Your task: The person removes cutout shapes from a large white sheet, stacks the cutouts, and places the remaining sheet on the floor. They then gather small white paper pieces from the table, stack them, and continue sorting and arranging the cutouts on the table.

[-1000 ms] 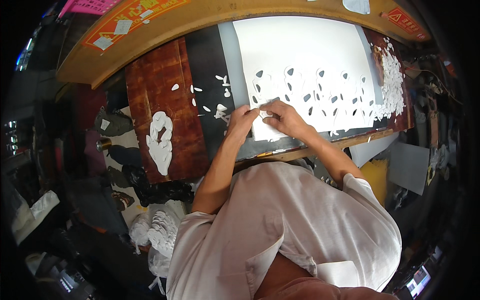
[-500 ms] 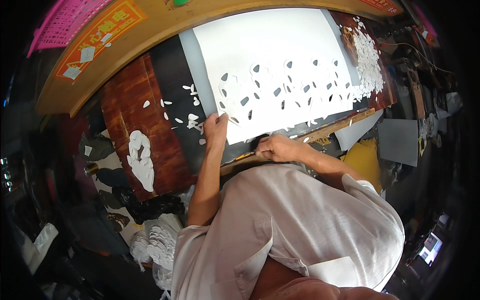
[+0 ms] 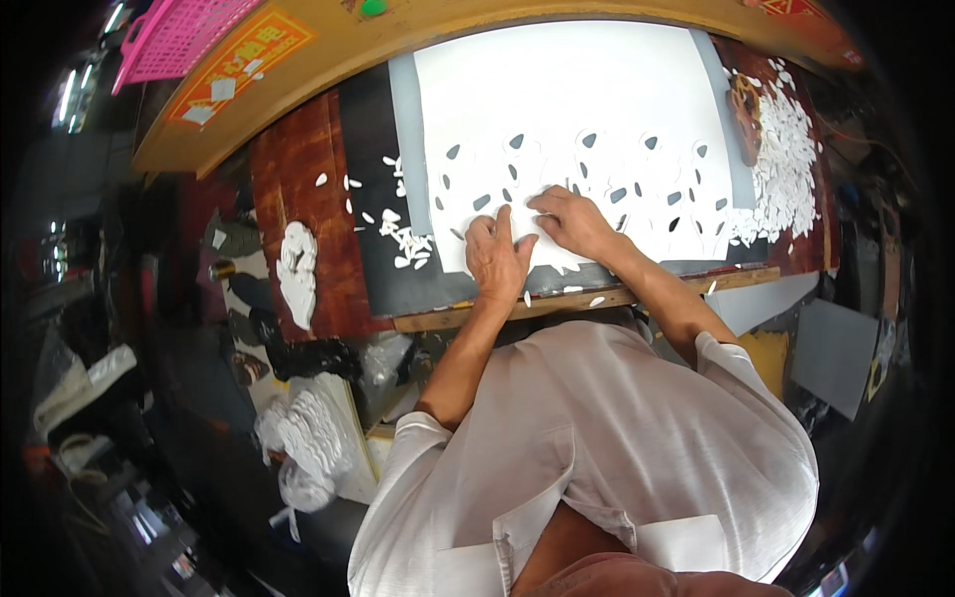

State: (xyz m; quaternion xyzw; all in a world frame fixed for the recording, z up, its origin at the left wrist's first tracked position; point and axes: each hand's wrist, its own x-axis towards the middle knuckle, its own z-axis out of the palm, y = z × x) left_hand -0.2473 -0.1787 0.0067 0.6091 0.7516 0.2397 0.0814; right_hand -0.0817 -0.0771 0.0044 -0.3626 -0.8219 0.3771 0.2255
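A large white sheet (image 3: 567, 85) with several rows of dark, drop-shaped cutouts lies on the worktable. My left hand (image 3: 500, 257) rests on the sheet's near part, fingers stretched forward and thumb apart. Close beside it, my right hand (image 3: 575, 221) reaches in from the right with bent, parted fingers touching the sheet among the cutouts. Whether a small piece lies under the fingertips is hidden. Loose white cut pieces (image 3: 403, 244) are scattered left of the sheet.
A large heap of white pieces (image 3: 786, 164) covers the table's right end, next to a brown tool-like object (image 3: 743, 114). Stacked white pieces (image 3: 297, 274) lie on the reddish-brown board (image 3: 343, 284) at left. A yellow-brown ledge (image 3: 338, 75) borders the far side; a pink basket (image 3: 179, 40) stands beyond.
My left hand has let go of the sheet's left edge and moved right onto its surface. The right hand has risen from the table's front edge onto the sheet. The view has shifted.
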